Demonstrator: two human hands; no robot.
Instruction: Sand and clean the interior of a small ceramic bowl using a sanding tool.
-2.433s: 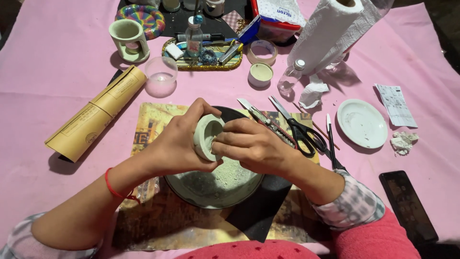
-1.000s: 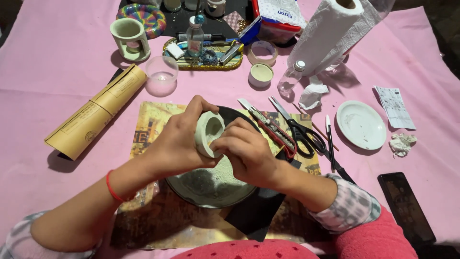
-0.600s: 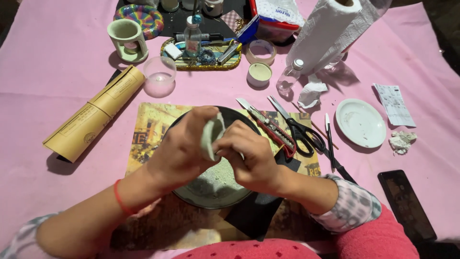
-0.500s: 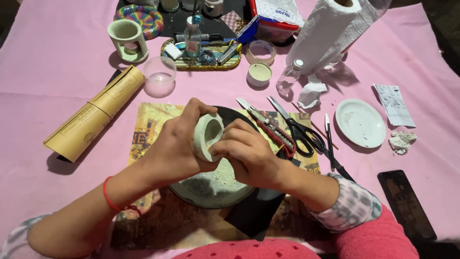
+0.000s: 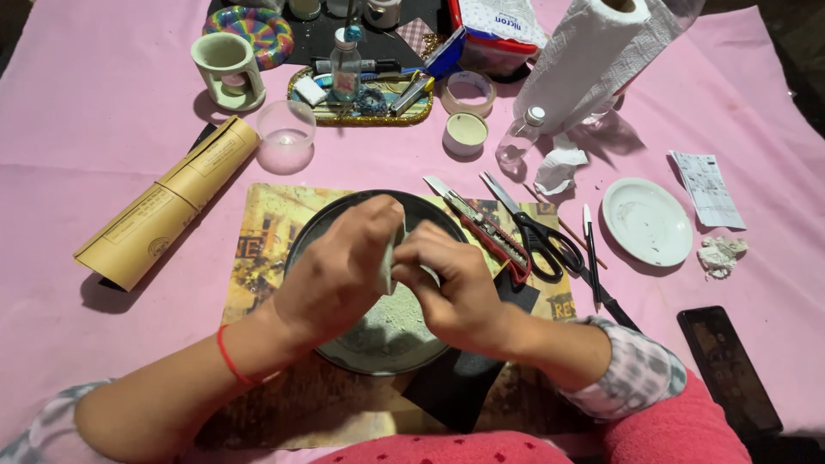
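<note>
Both hands meet over a dark round plate (image 5: 434, 215) dusted with pale green clay crumbs. My left hand (image 5: 339, 271) wraps a small pale green clay cup (image 5: 388, 266), mostly hidden behind its fingers and seen edge-on. My right hand (image 5: 451, 283) presses its fingertips against the cup's side. The plate sits on a printed yellow-brown mat (image 5: 262, 241), and a black sheet (image 5: 455, 387) lies under its near edge.
A red box cutter (image 5: 481, 230), black scissors (image 5: 537, 236) and a thin tool (image 5: 591, 258) lie right of the plate. Farther right are a white saucer (image 5: 646, 222) and a dark phone (image 5: 729, 369). A rolled tan paper (image 5: 168, 202), clear cup (image 5: 286, 137), paper-towel roll (image 5: 593, 51) and tool tray (image 5: 361, 90) sit behind.
The cup has turned in my hands: its open mouth faced me before, now only its edge shows. Both hands have sunk slightly toward the plate.
</note>
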